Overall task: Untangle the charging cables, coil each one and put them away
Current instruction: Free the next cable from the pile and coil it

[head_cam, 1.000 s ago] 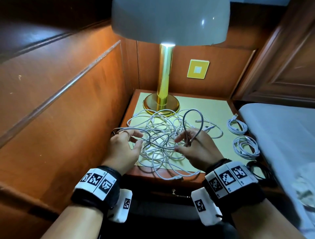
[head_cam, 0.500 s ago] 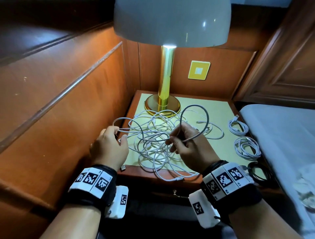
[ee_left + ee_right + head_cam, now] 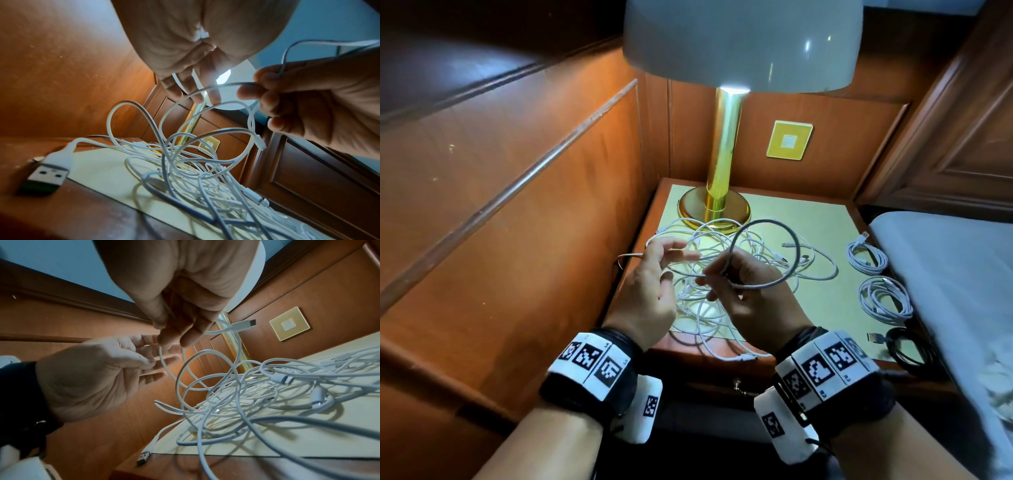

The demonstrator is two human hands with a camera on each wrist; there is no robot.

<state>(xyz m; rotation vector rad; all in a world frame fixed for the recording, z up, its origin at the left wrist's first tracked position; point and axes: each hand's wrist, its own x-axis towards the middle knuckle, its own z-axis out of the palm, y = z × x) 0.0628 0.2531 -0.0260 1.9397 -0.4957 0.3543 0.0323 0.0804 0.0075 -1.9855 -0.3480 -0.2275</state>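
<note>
A tangle of white charging cables (image 3: 726, 274) lies on the nightstand (image 3: 822, 236). My right hand (image 3: 714, 274) is raised over it and pinches a grey cable (image 3: 796, 246) that stands up in one round loop. In the right wrist view the cable's small plug (image 3: 245, 324) sticks out past the right hand (image 3: 170, 337). My left hand (image 3: 671, 257) hovers just left of it, fingers straight and spread, gripping nothing. The strand from the right hand (image 3: 252, 91) arcs in front of the left hand (image 3: 197, 95). A USB plug (image 3: 47, 177) lies at the table's near left corner.
A brass lamp (image 3: 717, 209) stands at the back of the nightstand, its shade overhead. Two coiled white cables (image 3: 866, 257) (image 3: 883, 299) and a coiled black cable (image 3: 909, 349) lie along the right edge. Wood panelling (image 3: 517, 222) closes the left; a bed (image 3: 945, 274) lies right.
My left hand has let go of the cable at the nightstand's left edge, moved right toward the right hand and spread its fingers. The right hand keeps the loop up.
</note>
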